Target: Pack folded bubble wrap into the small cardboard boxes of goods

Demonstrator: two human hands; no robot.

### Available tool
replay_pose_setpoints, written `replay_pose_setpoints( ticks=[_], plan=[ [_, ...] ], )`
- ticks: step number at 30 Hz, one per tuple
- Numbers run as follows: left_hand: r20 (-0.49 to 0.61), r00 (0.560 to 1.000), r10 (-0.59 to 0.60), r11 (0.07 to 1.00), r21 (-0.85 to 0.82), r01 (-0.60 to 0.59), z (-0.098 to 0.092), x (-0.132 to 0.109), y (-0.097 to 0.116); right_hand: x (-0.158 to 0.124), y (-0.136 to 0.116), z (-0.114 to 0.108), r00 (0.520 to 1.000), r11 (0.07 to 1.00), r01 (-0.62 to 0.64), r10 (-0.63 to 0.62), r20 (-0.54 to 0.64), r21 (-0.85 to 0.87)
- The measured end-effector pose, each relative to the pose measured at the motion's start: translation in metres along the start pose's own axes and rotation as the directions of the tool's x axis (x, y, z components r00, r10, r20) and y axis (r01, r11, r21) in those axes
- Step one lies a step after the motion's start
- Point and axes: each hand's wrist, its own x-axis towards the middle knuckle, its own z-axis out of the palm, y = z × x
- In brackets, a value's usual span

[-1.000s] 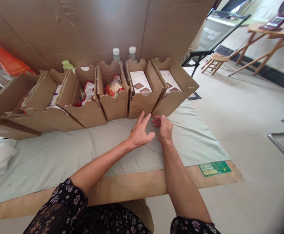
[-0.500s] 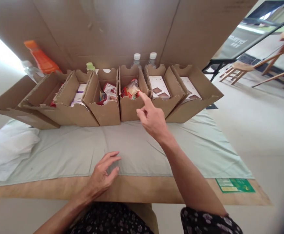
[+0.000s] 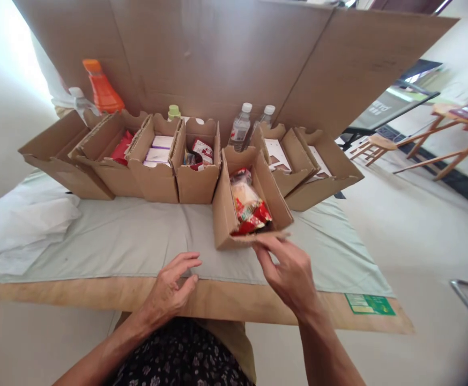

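Observation:
My right hand [image 3: 288,271] pinches the front edge of a cardboard box [image 3: 228,225], which stands forward of the row at a slant. Inside this box lie red and clear snack packets [image 3: 250,206]. Near the table's front edge rests my left hand [image 3: 173,287], fingers apart and holding nothing. To the left of the pulled box is another cardboard box [image 3: 195,185] with a red and white packet [image 3: 202,151] in it. On the other side stands a box [image 3: 292,179] containing a white carton with brown squares [image 3: 277,155].
A tall cardboard panel [image 3: 217,59] rises behind the boxes. Clear bottles [image 3: 239,128] and an orange bottle [image 3: 104,91] stand behind the row. White plastic sheeting [image 3: 28,228] lies at left on the pale green cloth [image 3: 137,236]. A wooden stool [image 3: 378,143] is on the floor at right.
My right hand has moved toward me, drawing the snack-packet box out of the row and turning it. My left hand stays nearly in place. The camera view has shifted.

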Motion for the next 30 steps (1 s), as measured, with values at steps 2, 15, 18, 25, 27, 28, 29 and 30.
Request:
replay_pose_setpoints(
  ticks=[2,15,18,25,27,28,29,30],
  plan=[
    [-0.019,1.0,0.007,1.0,-0.004,-0.007,-0.006,-0.002,0.001,-0.031,-0.01,-0.026,0.998,0.997,0.058,-0.059,0.011,0.046],
    [0.109,0.993,0.037,0.954,-0.299,-0.003,0.029,0.062,0.018,-0.168,0.001,-0.058,0.584,0.55,-0.694,0.807,-0.083,0.464],
    [0.101,0.995,0.02,0.943,-0.333,0.015,0.044,0.048,0.022,-0.16,-0.013,-0.033,0.545,0.526,-0.597,0.82,-0.174,0.606],
    [-0.186,0.977,-0.107,0.939,-0.342,0.038,0.021,0.011,0.002,-0.123,-0.001,0.01,0.776,0.737,-0.47,0.607,-0.172,0.485],
    [-0.259,0.962,-0.089,0.943,-0.334,-0.003,0.007,0.014,-0.006,-0.105,0.009,0.024,0.824,0.763,-0.458,0.557,-0.104,0.456],
    [-0.284,0.956,-0.077,0.945,-0.326,-0.02,0.001,0.017,-0.011,-0.094,0.013,0.032,0.837,0.764,-0.458,0.543,-0.07,0.455],
    [-0.303,0.95,-0.071,0.948,-0.317,-0.03,-0.005,0.02,-0.016,-0.083,0.016,0.04,0.844,0.76,-0.46,0.535,-0.039,0.459],
    [-0.315,0.946,-0.076,0.951,-0.307,-0.026,-0.008,0.023,-0.021,-0.073,0.019,0.049,0.847,0.753,-0.465,0.531,-0.012,0.466]
  ],
)
